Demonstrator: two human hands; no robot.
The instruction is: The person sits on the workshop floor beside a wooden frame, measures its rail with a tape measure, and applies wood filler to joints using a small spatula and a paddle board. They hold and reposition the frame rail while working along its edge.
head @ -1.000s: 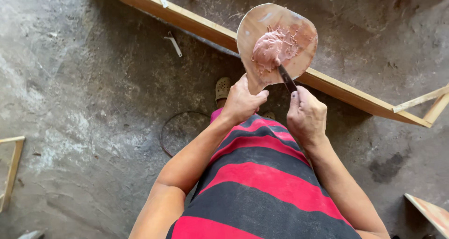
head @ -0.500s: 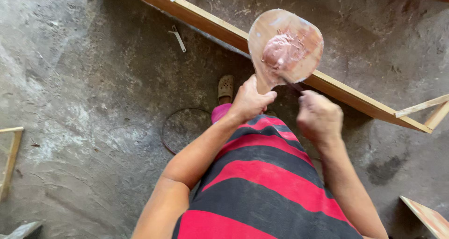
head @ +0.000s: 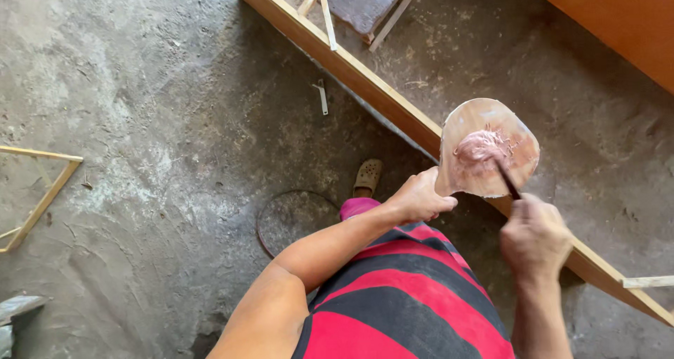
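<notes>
Hands mixing pink paste on a board

Left hand (head: 419,197) grips the board (head: 465,180) by its lower edge; right hand (head: 535,238) clenches a tool (head: 507,178), tip in the paste (head: 481,148) above.

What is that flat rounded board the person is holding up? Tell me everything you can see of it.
The board is a thin, rounded piece that looks like pale brown wood, smeared and worn on its face. A lump of pinkish paste sits near its middle. The left hand grips its lower left edge and holds it tilted, face toward the camera, above a long wooden plank on the concrete floor. The right hand holds a thin dark tool whose tip reaches into the paste.
</notes>
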